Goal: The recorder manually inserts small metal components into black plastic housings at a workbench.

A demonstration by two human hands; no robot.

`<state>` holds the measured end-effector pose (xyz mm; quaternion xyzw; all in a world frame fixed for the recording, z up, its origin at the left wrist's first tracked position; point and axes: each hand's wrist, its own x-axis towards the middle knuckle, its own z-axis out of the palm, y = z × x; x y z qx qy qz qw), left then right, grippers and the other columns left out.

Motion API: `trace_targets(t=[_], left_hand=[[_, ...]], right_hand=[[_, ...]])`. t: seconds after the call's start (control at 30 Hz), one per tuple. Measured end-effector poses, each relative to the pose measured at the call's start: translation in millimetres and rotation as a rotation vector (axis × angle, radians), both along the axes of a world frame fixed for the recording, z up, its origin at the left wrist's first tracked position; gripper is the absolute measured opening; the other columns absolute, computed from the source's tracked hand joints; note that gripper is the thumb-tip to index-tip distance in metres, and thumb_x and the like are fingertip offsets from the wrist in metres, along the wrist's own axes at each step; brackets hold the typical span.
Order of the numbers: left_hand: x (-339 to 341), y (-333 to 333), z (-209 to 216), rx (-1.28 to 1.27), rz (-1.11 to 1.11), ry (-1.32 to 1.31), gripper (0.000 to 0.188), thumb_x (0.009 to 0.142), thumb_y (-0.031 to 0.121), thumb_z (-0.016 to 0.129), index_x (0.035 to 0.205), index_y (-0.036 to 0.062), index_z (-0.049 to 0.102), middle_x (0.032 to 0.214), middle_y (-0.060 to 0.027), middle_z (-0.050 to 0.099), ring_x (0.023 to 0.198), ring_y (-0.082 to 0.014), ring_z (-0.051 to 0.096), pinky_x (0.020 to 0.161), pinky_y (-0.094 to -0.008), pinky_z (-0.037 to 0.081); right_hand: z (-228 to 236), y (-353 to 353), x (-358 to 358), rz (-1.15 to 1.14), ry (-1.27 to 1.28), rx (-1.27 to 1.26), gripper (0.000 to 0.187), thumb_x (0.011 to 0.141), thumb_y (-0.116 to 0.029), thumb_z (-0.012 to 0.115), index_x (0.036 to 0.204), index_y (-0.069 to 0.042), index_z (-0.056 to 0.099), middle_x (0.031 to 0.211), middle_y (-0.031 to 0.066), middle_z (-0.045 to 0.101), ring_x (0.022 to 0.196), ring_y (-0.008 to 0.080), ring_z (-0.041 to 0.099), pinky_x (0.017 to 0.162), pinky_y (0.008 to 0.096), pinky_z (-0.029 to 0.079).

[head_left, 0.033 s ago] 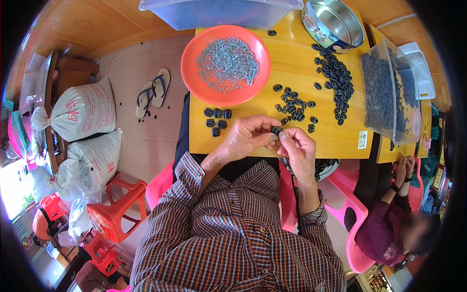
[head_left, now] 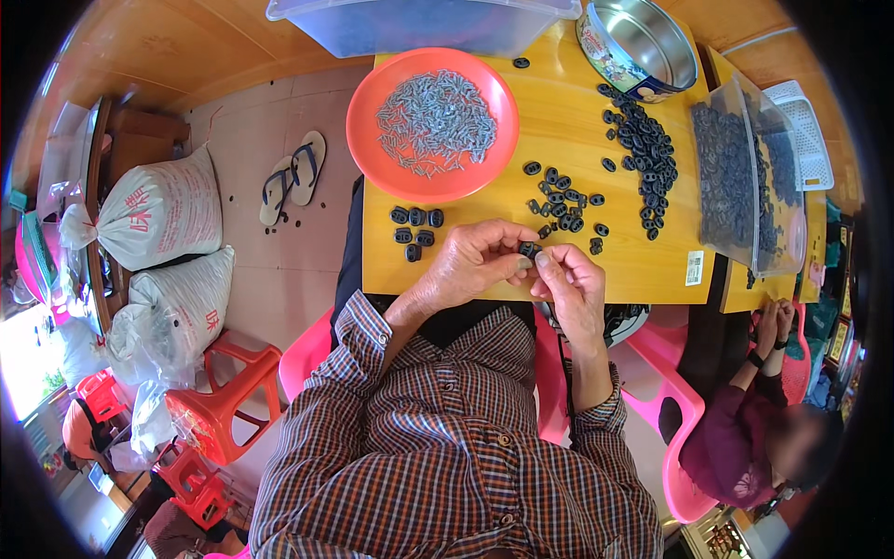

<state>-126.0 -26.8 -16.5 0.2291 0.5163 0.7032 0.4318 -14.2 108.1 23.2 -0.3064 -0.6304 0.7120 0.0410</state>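
Over the near edge of the yellow table [head_left: 410, 279], my left hand [head_left: 473, 265] pinches a small black plastic oval piece with holes [head_left: 529, 250], like a cord lock. My right hand [head_left: 573, 287] has thumb and fingers closed on the same piece from the right. Fingertips cover much of it. Left of my hands lies a small group of similar black pieces [head_left: 416, 216]. A looser cluster of black ovals [head_left: 559, 200] lies just beyond my hands. Farther left, a red bowl [head_left: 358, 140] holds many short, thin grey metal pieces, too small to name surely.
A long pile of black ovals [head_left: 650, 154] lies to the right, beside a clear plastic bin [head_left: 752, 265] of them. At the back stand a round tin [head_left: 643, 84] and a translucent tub [head_left: 419, 23]. Another person [head_left: 736, 456] sits at right. Stools [head_left: 228, 401] and sacks [head_left: 163, 210] are left.
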Motion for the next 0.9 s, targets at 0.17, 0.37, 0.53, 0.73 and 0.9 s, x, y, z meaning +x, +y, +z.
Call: trace_targets(t=[0.17,0.37,0.53,0.73,0.9], left_hand=[[-1,0,3,-0.019,-0.003,0.002,0.027,0.089,-0.002,0.057,0.116,-0.0043,0.057,0.086,-0.0060,0.064,0.077,-0.0103,0.065,0.070,-0.0246,0.056],[-2,0,4,-0.005,-0.013,-0.008,0.027,0.089,-0.003,0.057,0.116,-0.0041,0.057,0.090,-0.0073,0.065,0.077,-0.0101,0.064,0.069,-0.0244,0.056],[-2,-1,1,0.015,-0.006,-0.034,0.027,0.089,-0.003,0.057,0.116,-0.0039,0.057,0.090,-0.0071,0.065,0.078,-0.0100,0.064,0.069,-0.0245,0.056],[-2,-1,2,0.022,-0.011,-0.046,0.027,0.089,-0.003,0.057,0.116,-0.0037,0.057,0.092,-0.0073,0.065,0.077,-0.0100,0.064,0.068,-0.0238,0.056],[-2,-2,3,0.020,-0.007,-0.073,0.027,0.089,-0.002,0.058,0.116,-0.0038,0.057,0.093,-0.0075,0.065,0.075,-0.0098,0.064,0.067,-0.0232,0.055]], right_hand=[[0,2,-1,0.020,-0.003,-0.011,0.014,0.092,-0.014,0.060,0.091,0.000,0.059,0.071,0.0003,0.059,0.059,0.0042,0.052,0.055,0.0177,0.044],[1,2,-1,0.030,0.010,0.024,0.012,0.091,-0.013,0.060,0.087,-0.002,0.059,0.068,-0.0020,0.055,0.058,0.0022,0.047,0.052,0.0169,0.038],[-2,3,-1,0.039,0.020,0.025,0.010,0.091,-0.009,0.060,0.089,0.000,0.059,0.070,-0.0002,0.056,0.057,0.0045,0.049,0.052,0.0176,0.039],[-8,1,0,-0.006,0.060,-0.087,0.009,0.091,-0.009,0.060,0.089,0.000,0.060,0.073,0.0009,0.058,0.060,0.0046,0.050,0.054,0.0179,0.041],[-15,4,1,-0.028,0.105,-0.215,0.009,0.090,-0.009,0.062,0.090,0.000,0.061,0.077,0.0025,0.060,0.061,0.0047,0.052,0.056,0.0184,0.045]])
